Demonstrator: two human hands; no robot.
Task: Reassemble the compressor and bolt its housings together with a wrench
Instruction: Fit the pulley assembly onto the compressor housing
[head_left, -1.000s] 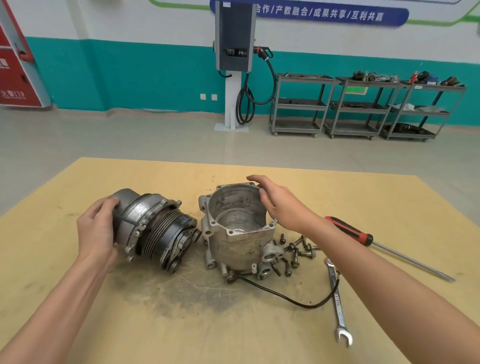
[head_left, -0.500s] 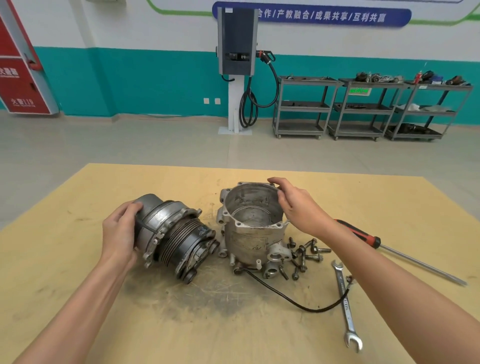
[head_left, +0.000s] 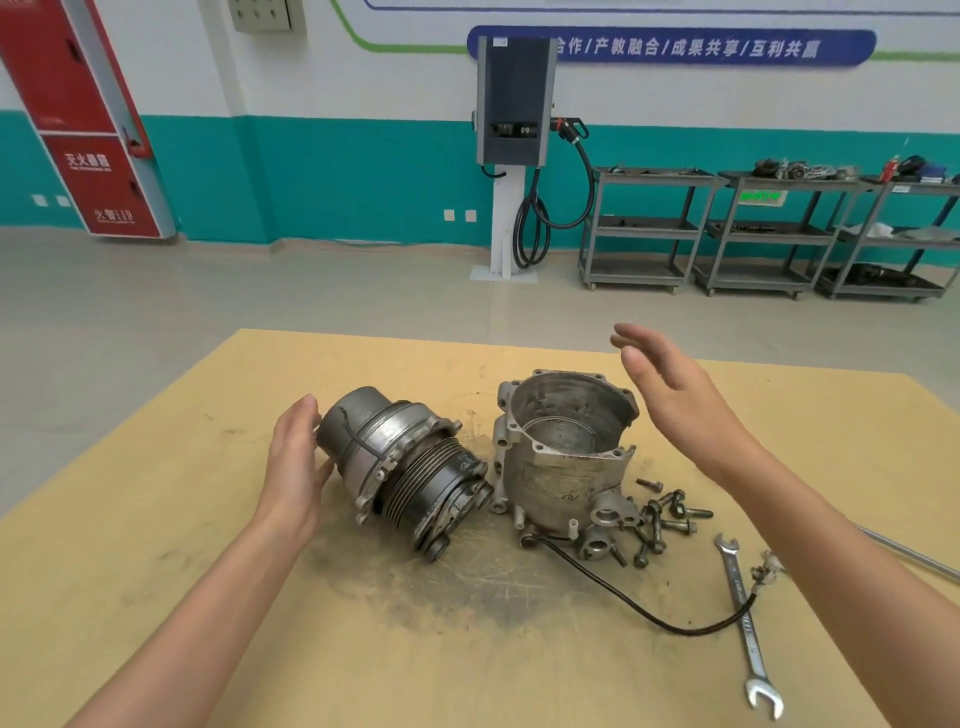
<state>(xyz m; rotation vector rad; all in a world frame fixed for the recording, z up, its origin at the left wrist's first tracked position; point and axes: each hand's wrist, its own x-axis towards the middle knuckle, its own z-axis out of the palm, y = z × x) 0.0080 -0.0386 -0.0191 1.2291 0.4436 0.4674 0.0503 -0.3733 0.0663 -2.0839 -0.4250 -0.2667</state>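
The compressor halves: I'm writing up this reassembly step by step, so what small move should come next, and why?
Probably grip the pulley-side half with the left hand and steady the open housing with the right hand. Both hands are open, the halves lie apart on the table, and the bolts and wrench lie unused, so mating comes first.

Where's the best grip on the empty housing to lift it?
Take the housing by its open rim, coming from above. It stands mouth-up and hollow, so fingers can likely hook inside the wall with the thumb outside. Its far-right rim is free; the bolts and cable crowd its near-right base.
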